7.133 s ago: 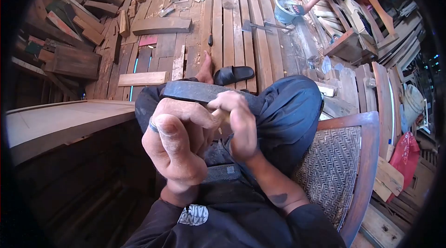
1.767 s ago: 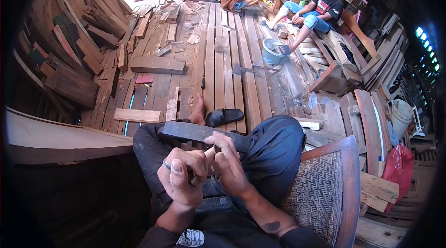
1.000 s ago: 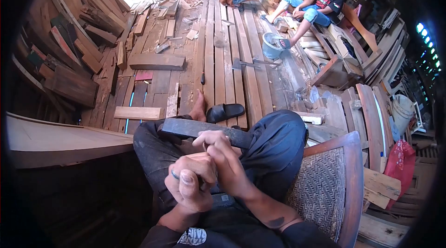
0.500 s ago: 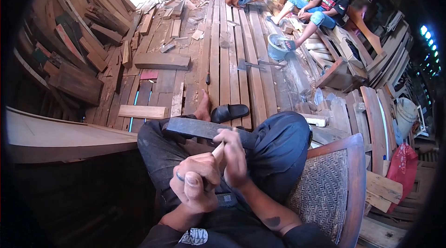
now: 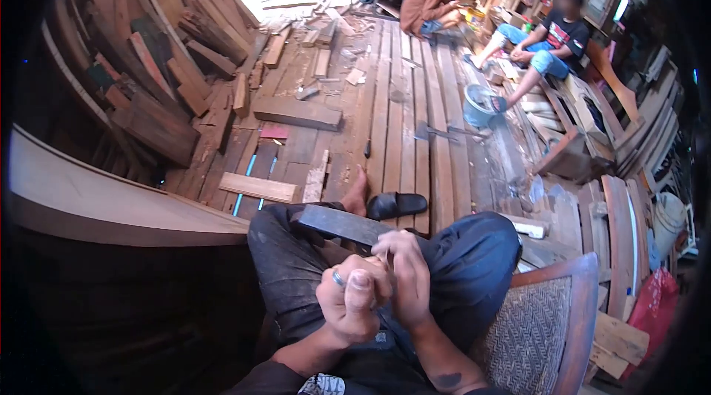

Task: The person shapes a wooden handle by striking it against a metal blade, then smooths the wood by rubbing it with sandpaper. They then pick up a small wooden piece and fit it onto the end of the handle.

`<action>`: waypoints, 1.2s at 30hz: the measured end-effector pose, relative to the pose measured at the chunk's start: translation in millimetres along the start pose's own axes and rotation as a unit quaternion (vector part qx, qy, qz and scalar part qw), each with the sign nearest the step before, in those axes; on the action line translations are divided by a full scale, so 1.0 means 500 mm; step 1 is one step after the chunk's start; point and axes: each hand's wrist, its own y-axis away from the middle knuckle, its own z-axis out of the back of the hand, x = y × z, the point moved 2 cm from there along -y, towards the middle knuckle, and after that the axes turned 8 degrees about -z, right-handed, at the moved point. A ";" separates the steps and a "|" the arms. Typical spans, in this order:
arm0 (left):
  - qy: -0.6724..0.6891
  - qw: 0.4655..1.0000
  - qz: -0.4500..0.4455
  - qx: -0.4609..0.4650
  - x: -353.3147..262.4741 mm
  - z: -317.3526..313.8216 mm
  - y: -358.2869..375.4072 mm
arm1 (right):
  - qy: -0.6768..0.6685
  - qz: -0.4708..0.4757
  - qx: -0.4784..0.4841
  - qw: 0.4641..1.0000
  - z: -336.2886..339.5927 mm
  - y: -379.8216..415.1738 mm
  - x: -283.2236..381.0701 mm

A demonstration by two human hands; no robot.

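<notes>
1. The left hand (image 5: 354, 299) is held up before the lap, clenched into a fist, its thumb laid upright along the near side and a ring worn on one finger; the forearm is angled up from below.
2. The right hand (image 5: 406, 275) is raised just beside it, with the wrist bent and the fingers curled over toward the fist; by blur and overlap, whether anything is gripped by it cannot be told.
3. A small pale piece (image 5: 377, 258) is seen between the hands, at the top of the left fist, mostly covered by fingers.
4. Just beyond the hands, a dark flat-sided bar (image 5: 337, 224) is laid across the crossed legs, its farther end partly hidden by the right hand.
5. Farther ahead of the hands, a black slide sandal (image 5: 398, 205) is set on the plank floor (image 5: 378, 128) beside a bare foot (image 5: 356, 192).
6. To the right of the hands, a woven panel (image 5: 527, 336) is framed in dark wood; to their left, a pale board (image 5: 111, 206) is seen.
</notes>
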 end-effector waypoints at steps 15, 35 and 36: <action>-0.021 1.000 0.008 0.019 -0.018 0.001 -0.004 | 0.028 0.120 -0.005 0.992 -0.022 0.010 -0.046; 0.112 0.987 0.024 -0.112 0.121 0.052 -0.058 | 0.195 0.026 0.070 0.978 0.034 -0.037 -0.121; 0.125 0.989 0.005 -0.081 0.146 0.045 -0.060 | 0.195 0.034 0.058 0.979 0.031 -0.037 -0.127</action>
